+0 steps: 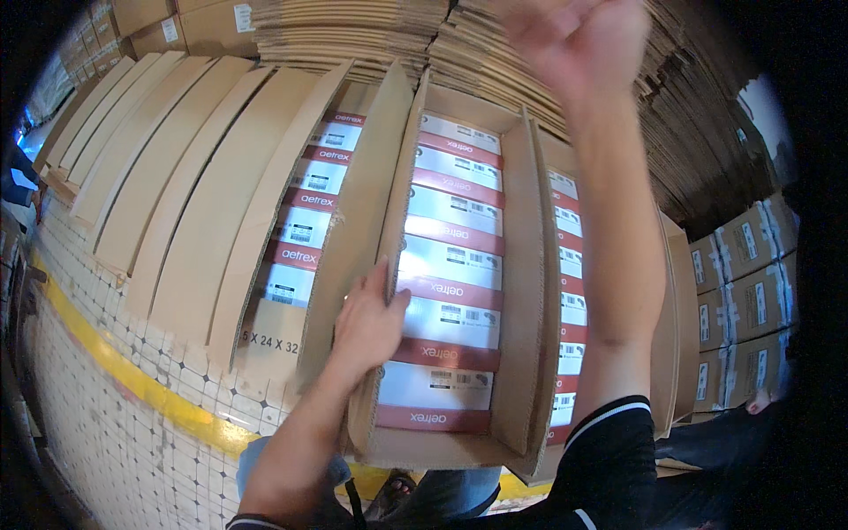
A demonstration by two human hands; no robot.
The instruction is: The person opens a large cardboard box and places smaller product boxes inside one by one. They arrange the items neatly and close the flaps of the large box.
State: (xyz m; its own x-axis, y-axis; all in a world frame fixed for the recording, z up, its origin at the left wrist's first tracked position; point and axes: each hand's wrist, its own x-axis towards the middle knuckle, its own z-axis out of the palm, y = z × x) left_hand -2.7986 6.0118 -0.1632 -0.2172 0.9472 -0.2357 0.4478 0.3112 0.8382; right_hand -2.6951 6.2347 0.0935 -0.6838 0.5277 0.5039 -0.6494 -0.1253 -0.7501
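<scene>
While my one left hand (367,329) rests half-curled on the middle carton's (433,449) left edge, grip unclear, my right hand (590,42) blurs high up, fingers unreadable. Six boxes (449,318) fill this carton before me; four more show in the left carton (268,329).

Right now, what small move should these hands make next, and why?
Probably lower the right hand to the right side of the open carton. The left hand is at its left side, while the right is raised, blurred, away from it. Both long sides stand higher than the boxes inside, so a hand on each might steady them.
</scene>
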